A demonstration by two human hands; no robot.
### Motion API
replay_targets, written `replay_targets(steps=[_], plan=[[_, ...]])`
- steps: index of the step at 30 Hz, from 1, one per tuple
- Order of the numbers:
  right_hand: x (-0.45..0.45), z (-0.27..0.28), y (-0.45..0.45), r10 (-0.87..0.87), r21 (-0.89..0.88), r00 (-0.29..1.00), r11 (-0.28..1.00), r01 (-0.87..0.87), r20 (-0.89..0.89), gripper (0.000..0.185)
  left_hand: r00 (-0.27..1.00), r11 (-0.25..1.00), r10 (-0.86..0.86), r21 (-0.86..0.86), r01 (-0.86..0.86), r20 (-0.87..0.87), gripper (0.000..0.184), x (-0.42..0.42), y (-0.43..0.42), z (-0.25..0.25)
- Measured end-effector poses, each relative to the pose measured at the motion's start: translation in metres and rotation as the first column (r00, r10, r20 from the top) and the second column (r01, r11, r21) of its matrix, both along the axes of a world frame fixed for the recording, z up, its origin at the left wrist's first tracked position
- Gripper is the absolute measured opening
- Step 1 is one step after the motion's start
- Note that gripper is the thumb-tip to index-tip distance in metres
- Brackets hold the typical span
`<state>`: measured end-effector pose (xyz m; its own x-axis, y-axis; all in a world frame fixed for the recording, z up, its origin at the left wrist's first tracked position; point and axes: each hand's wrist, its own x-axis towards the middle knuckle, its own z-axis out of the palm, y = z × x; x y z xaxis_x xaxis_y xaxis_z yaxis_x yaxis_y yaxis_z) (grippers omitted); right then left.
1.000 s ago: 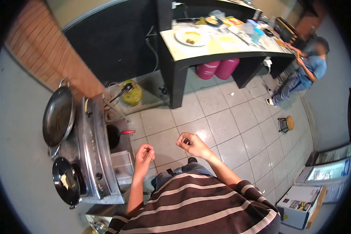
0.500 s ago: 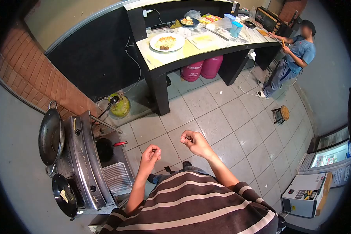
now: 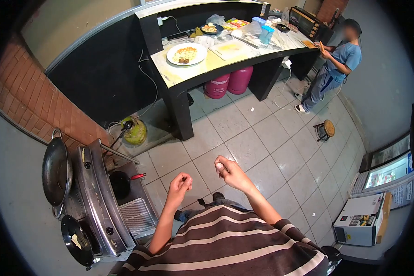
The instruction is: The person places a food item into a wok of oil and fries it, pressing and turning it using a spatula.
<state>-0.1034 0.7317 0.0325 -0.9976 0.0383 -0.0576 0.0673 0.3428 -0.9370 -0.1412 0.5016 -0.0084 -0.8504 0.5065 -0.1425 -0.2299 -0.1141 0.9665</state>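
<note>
My left hand (image 3: 181, 186) is raised in front of my striped shirt (image 3: 225, 230), its fingers curled in against the thumb. To its right and slightly farther forward, my right hand (image 3: 230, 174) is closed in a pinch. A small pale spot shows at its fingertips, but I cannot make out whether it is a held thing. What the left fingers hold, if anything, is hidden. The two hands are apart, above the tiled floor (image 3: 244, 142).
A metal stove (image 3: 96, 193) with a wok (image 3: 57, 172) and a frying pan (image 3: 76, 241) stands left. Ahead, a counter (image 3: 170, 78) bears a plate of chopped food (image 3: 198, 59). A co-worker (image 3: 347, 57) stands far right, near a stool (image 3: 326, 129) and a boxed appliance (image 3: 359, 223).
The view has turned slightly, so the counter sits farther left. My right hand has rotated a little, its fingers still closed. The co-worker's hands have come closer together.
</note>
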Motion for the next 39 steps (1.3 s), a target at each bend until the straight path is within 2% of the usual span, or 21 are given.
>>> replay_targets(steps=[5, 7, 19, 22, 25, 27, 28, 30, 33, 37, 39], plan=[[0.007, -0.002, 0.003, -0.031, -0.057, 1.0, 0.998, 0.03, -0.001, 0.017, 1.0, 1.0, -0.018, -0.008, 0.018, 0.005, 0.015, 0.002, 0.004, 0.001], [0.009, 0.0, 0.003, -0.021, -0.088, 0.998, 0.996, 0.027, 0.062, 0.02, 1.0, 1.0, -0.026, -0.004, 0.026, 0.012, 0.014, 0.004, 0.003, -0.001], [0.017, -0.005, 0.002, 0.041, -0.077, 0.996, 0.996, -0.035, 0.084, 0.023, 0.999, 1.0, 0.004, 0.002, -0.004, 0.033, 0.015, 0.019, 0.002, 0.0], [0.014, 0.001, 0.001, 0.071, -0.098, 0.995, 0.993, -0.064, 0.063, 0.024, 0.997, 0.998, 0.058, -0.015, -0.057, 0.049, 0.016, 0.023, 0.001, 0.001], [-0.002, 0.003, -0.009, 0.167, -0.119, 0.985, 0.98, -0.161, 0.049, 0.025, 0.984, 0.985, 0.174, -0.026, -0.173, 0.031, 0.017, 0.032, -0.011, 0.004], [-0.019, 0.012, -0.025, 0.295, -0.126, 0.952, 0.951, -0.283, 0.086, 0.025, 0.964, 0.964, 0.267, -0.007, -0.267, -0.005, 0.017, 0.04, -0.024, 0.012], [-0.026, 0.015, -0.034, 0.336, -0.129, 0.933, 0.938, -0.321, 0.125, 0.025, 0.933, 0.933, 0.36, -0.004, -0.36, -0.005, 0.017, 0.049, -0.032, 0.013], [-0.047, 0.01, -0.057, 0.508, -0.136, 0.858, 0.857, -0.496, 0.071, 0.03, 0.871, 0.87, 0.491, 0.04, -0.491, 0.025, 0.016, 0.064, -0.052, 0.014], [-0.073, 0.01, -0.104, 0.63, -0.121, 0.775, 0.774, -0.621, 0.052, 0.034, 0.731, 0.732, 0.681, 0.008, -0.682, 0.044, 0.015, 0.097, -0.087, 0.008], [-0.089, 0.002, -0.196, 0.8, -0.147, 0.598, 0.598, -0.788, 0.048, 0.037, 0.509, 0.511, 0.859, -0.024, -0.86, 0.055, 0.016, 0.148, -0.139, 0.009], [-0.083, -0.002, -0.248, 0.874, -0.155, 0.483, 0.485, -0.86, 0.056, 0.037, 0.36, 0.361, 0.932, -0.018, -0.932, 0.034, 0.016, 0.177, -0.163, 0.008]])
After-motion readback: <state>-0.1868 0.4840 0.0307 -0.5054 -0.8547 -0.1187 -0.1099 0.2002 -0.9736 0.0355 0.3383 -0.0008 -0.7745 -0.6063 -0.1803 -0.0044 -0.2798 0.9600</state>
